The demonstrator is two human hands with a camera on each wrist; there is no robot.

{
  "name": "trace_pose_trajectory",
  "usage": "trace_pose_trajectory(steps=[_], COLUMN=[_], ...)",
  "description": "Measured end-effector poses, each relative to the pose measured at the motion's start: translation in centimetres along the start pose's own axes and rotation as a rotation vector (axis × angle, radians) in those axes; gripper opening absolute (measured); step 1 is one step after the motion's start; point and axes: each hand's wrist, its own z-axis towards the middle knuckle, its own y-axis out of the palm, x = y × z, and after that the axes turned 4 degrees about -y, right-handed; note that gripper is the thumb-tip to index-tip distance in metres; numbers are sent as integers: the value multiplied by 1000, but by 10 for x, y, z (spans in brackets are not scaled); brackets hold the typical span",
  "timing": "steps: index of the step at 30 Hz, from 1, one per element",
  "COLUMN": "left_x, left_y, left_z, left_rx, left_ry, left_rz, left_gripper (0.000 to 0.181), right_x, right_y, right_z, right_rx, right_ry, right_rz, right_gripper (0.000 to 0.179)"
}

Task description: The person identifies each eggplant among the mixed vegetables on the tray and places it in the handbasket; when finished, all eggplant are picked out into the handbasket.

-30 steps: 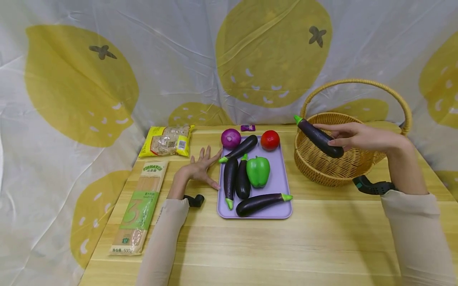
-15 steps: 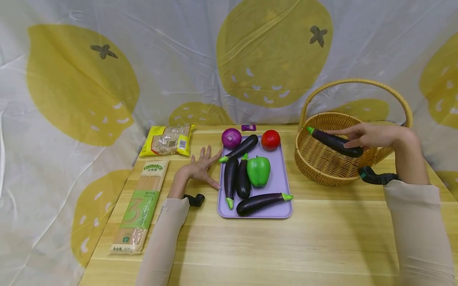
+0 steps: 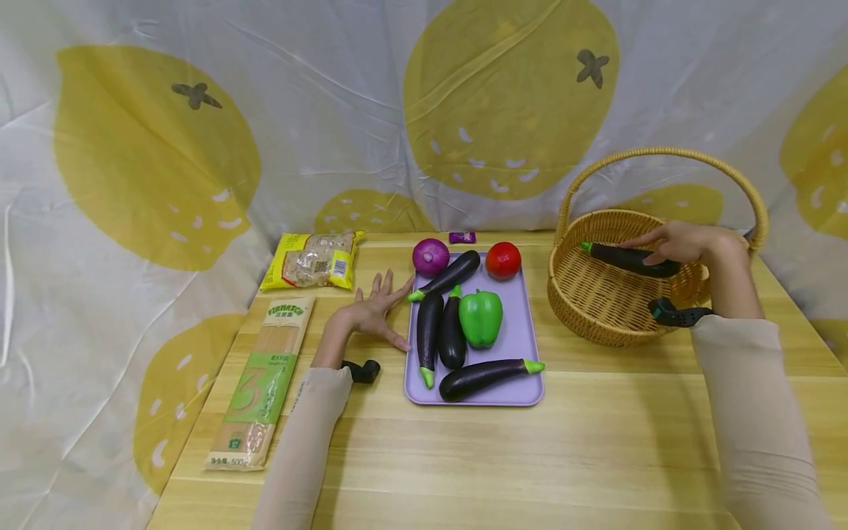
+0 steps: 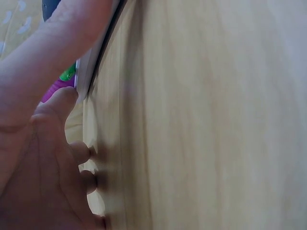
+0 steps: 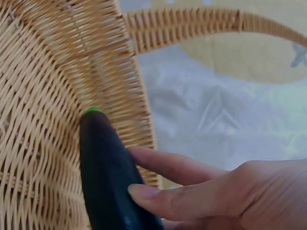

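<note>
My right hand (image 3: pixel 689 244) pinches a dark purple eggplant (image 3: pixel 629 260) inside the wicker basket (image 3: pixel 563 305). In the right wrist view the thumb and fingers grip the eggplant (image 5: pixel 112 177) from the sides, its green stem end near the woven wall. My left hand (image 3: pixel 372 309) has its fingers spread on the table at the left edge of the lilac tray (image 3: pixel 517 316). On that tray lie several more eggplants (image 3: pixel 490 378) and a green bell pepper (image 3: pixel 481 318). A purple onion (image 3: pixel 430 257) and a red tomato (image 3: pixel 503 260) sit at its back corners.
To the left lie a green-labelled pack of noodles (image 3: pixel 258 390) and a yellow bag of food (image 3: pixel 313 260). A small purple packet (image 3: pixel 461 237) is behind the tray. The basket's tall handle (image 3: pixel 662 152) arches over it, and a lemon-print cloth (image 3: pixel 331 110) hangs behind.
My right hand has carried the eggplant to the right and down, from above the basket's left side to inside it. The left hand has stayed in place by the tray.
</note>
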Motion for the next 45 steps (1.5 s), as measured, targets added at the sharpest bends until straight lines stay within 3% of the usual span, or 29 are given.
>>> trace_pose_trajectory(steps=[10, 31, 45], left_x=[0, 0, 0], left_y=[2, 1, 2], left_z=[2, 2, 1], left_rx=[3, 16, 12], left_ry=[2, 4, 3], left_rz=[-1, 8, 6], left_gripper=[135, 135, 136], right_x=[17, 26, 27], right_y=[8, 18, 23], right_z=[7, 23, 32], right_rx=[80, 121, 230], right_ry=[-2, 84, 76], right_rz=[-18, 138, 185], right_gripper=[46, 54, 47])
